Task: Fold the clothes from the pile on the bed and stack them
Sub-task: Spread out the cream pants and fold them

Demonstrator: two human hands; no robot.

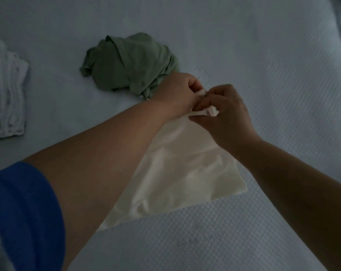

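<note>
Cream garment: far edge pinched by left hand and right hand, lifted for folding; green shirt beyond, unfolded.

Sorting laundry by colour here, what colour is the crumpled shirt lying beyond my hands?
Sage green, a muted plain tone; seen in the head view.

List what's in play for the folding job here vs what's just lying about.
In play: cream garment, pinched at one end by left hand and right hand; crumpled green shirt; folded white stack.
Just there: bed cover; blue sleeve.
</note>
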